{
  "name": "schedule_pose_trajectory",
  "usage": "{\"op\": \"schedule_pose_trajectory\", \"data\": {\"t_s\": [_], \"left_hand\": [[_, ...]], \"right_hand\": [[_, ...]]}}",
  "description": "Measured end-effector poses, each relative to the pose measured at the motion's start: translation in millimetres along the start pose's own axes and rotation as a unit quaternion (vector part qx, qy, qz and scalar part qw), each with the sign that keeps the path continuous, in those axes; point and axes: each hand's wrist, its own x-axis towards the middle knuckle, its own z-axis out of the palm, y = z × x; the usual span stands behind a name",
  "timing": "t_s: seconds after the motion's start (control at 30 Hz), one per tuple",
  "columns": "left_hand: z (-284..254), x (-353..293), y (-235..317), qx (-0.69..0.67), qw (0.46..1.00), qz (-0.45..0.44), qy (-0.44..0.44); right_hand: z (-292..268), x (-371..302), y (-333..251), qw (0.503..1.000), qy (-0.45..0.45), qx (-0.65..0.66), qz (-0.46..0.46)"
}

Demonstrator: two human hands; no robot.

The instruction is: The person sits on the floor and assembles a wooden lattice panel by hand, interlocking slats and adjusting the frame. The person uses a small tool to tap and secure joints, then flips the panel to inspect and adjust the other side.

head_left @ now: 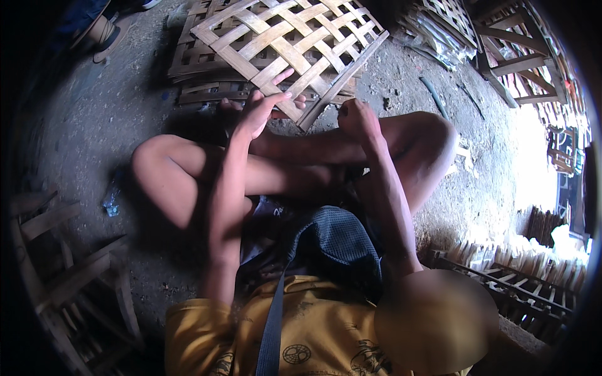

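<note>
A woven lattice panel point(295, 44) of pale wooden strips is tilted up in front of my crossed legs, its near corner pointing toward me. My left hand point(257, 114) grips that panel near the corner, thumb along the frame strip and fingertips showing through and past the lattice. To the right of the corner, my right hand point(359, 118) is closed, apart from the panel. Whatever may be inside its curled fingers is too dark to make out. More lattice panels point(188, 62) lie stacked flat beneath the tilted one.
Another stack of panels with plastic wrapping point(433, 37) is at the far right, near a wooden frame point(520, 62). A wooden chair-like frame point(69, 269) stands at left. A slatted rack point(520, 282) is at lower right. A person's foot point(103, 37) shows at far left.
</note>
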Motion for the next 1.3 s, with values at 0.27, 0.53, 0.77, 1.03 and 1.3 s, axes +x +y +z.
{"op": "schedule_pose_trajectory", "data": {"t_s": [0.27, 0.53, 0.77, 1.03, 1.3], "left_hand": [[1.1, -4.7, 6.9, 0.028, 0.999, 0.034, -0.006], [0.8, -16.9, 16.7, 0.067, 0.995, 0.068, -0.007], [-11.7, -11.8, 7.6, 0.116, 0.984, 0.123, -0.051], [-15.0, -22.0, -5.7, 0.203, 0.968, 0.139, -0.041], [-11.1, -27.5, -8.1, 0.153, 0.981, 0.107, -0.042]], "right_hand": [[-39.2, -0.9, -3.8, 0.970, 0.093, 0.223, -0.024], [-80.0, 7.7, -6.8, 0.990, 0.060, 0.117, -0.051], [-87.4, 24.5, 14.0, 0.973, 0.005, 0.166, -0.164], [-43.7, 27.9, -5.2, 0.970, 0.005, 0.190, -0.150], [-41.9, 21.9, -4.6, 0.981, 0.045, 0.059, -0.181]]}}
